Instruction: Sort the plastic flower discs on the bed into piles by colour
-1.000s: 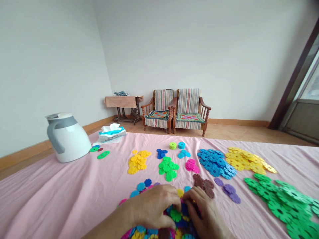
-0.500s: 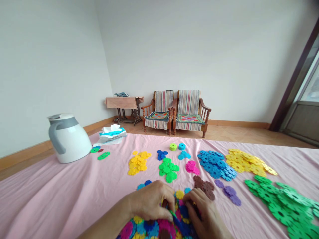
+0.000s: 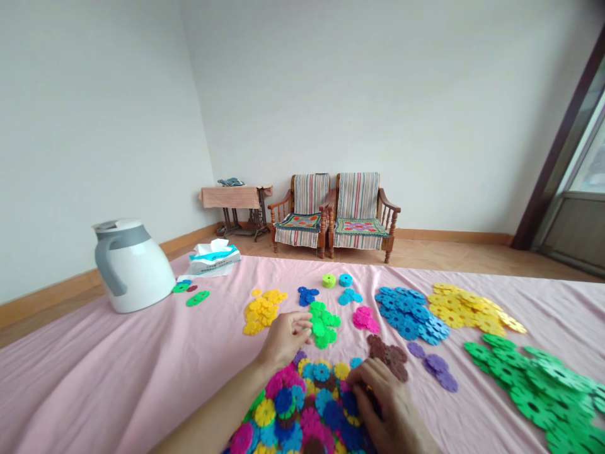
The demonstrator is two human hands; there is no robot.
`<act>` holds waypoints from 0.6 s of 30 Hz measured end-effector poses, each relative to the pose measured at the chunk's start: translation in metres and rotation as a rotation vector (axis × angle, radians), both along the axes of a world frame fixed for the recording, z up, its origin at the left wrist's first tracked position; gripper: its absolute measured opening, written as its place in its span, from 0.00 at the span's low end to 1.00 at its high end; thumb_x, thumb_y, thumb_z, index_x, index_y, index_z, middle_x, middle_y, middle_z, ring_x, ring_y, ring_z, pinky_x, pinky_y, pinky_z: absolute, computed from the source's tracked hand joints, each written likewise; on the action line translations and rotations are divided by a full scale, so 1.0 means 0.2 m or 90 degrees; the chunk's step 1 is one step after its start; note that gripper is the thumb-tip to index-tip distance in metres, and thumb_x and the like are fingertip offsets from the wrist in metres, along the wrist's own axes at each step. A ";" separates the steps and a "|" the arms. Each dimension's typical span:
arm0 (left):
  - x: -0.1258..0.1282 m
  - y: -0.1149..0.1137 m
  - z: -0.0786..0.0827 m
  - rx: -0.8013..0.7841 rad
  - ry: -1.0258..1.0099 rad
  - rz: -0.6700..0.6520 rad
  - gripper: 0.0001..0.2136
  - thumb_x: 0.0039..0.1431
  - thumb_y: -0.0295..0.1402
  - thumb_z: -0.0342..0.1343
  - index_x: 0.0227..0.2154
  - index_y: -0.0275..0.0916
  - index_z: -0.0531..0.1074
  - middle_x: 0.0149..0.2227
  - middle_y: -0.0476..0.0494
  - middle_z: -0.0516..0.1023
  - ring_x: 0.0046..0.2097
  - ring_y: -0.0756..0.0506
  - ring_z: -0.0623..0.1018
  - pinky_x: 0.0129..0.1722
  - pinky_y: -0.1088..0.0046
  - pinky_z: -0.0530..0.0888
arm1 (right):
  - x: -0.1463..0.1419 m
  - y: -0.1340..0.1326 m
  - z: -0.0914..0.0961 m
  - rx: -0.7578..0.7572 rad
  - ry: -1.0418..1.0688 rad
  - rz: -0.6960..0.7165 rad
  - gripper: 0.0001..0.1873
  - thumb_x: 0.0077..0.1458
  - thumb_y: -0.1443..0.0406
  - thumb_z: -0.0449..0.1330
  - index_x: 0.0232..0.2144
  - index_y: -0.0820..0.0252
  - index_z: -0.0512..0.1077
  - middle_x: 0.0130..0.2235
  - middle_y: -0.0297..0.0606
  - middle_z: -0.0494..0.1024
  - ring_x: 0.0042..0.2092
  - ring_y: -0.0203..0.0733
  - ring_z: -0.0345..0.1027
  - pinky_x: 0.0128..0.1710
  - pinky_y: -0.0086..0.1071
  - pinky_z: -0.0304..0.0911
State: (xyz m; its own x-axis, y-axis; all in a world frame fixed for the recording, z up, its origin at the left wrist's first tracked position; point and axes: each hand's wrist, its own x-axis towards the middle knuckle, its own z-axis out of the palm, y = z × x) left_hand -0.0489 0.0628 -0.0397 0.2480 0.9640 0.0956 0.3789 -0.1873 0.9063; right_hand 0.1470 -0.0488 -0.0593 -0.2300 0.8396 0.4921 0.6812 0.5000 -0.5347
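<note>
A heap of mixed-colour snowflake discs (image 3: 307,403) lies on the pink cloth (image 3: 118,378) right in front of me. My left hand (image 3: 283,337) reaches past it to the near-left edge of a small green disc pile (image 3: 324,325). Its fingers are pressed together, and what they pinch is hidden. My right hand (image 3: 385,407) rests on the right side of the mixed heap with its fingers curled onto the discs. A small yellow pile (image 3: 262,309) lies just left of my left hand.
Sorted piles lie beyond: pink (image 3: 365,317), brown (image 3: 387,353), purple (image 3: 435,366), a large blue one (image 3: 409,312), large yellow (image 3: 472,306) and large green (image 3: 534,378). A white kettle (image 3: 132,265) and a tissue pack (image 3: 212,258) stand far left. Two armchairs (image 3: 331,211) line the wall.
My left hand has left the mixed heap and moved forward to the green pile. The heap, covered before, now shows. My right hand has stayed on the heap.
</note>
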 end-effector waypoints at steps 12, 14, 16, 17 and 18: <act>0.03 -0.22 0.22 0.178 0.202 -0.184 0.05 0.50 0.26 0.54 0.26 0.34 0.75 0.25 0.49 0.73 0.27 0.52 0.70 0.26 0.79 0.64 | 0.00 -0.06 0.17 -0.045 -0.101 0.143 0.10 0.48 0.63 0.60 0.36 0.56 0.68 0.38 0.39 0.73 0.40 0.44 0.66 0.39 0.35 0.62; 0.03 -0.23 0.24 0.178 0.214 -0.209 0.05 0.51 0.26 0.54 0.26 0.34 0.75 0.25 0.49 0.73 0.26 0.52 0.70 0.26 0.80 0.64 | 0.00 -0.05 0.20 -0.030 -0.154 0.207 0.13 0.46 0.60 0.62 0.37 0.54 0.69 0.41 0.39 0.74 0.41 0.45 0.66 0.40 0.36 0.62; 0.02 -0.24 0.25 0.176 0.227 -0.263 0.04 0.51 0.26 0.55 0.26 0.34 0.75 0.24 0.50 0.73 0.27 0.52 0.70 0.26 0.80 0.65 | 0.01 -0.05 0.21 -0.019 -0.177 0.226 0.14 0.47 0.58 0.62 0.38 0.52 0.69 0.41 0.39 0.74 0.40 0.45 0.66 0.40 0.35 0.62; 0.02 -0.25 0.25 0.181 0.233 -0.295 0.04 0.50 0.26 0.56 0.25 0.35 0.75 0.24 0.50 0.73 0.27 0.52 0.71 0.27 0.80 0.65 | 0.01 -0.05 0.21 -0.014 -0.177 0.223 0.15 0.48 0.58 0.61 0.40 0.52 0.69 0.41 0.39 0.74 0.40 0.45 0.66 0.41 0.35 0.62; 0.02 -0.26 0.26 0.189 0.240 -0.326 0.03 0.50 0.26 0.56 0.25 0.35 0.75 0.24 0.51 0.73 0.28 0.52 0.71 0.28 0.80 0.65 | 0.02 -0.05 0.21 -0.010 -0.174 0.216 0.17 0.48 0.57 0.61 0.41 0.52 0.69 0.41 0.40 0.74 0.41 0.45 0.66 0.41 0.35 0.62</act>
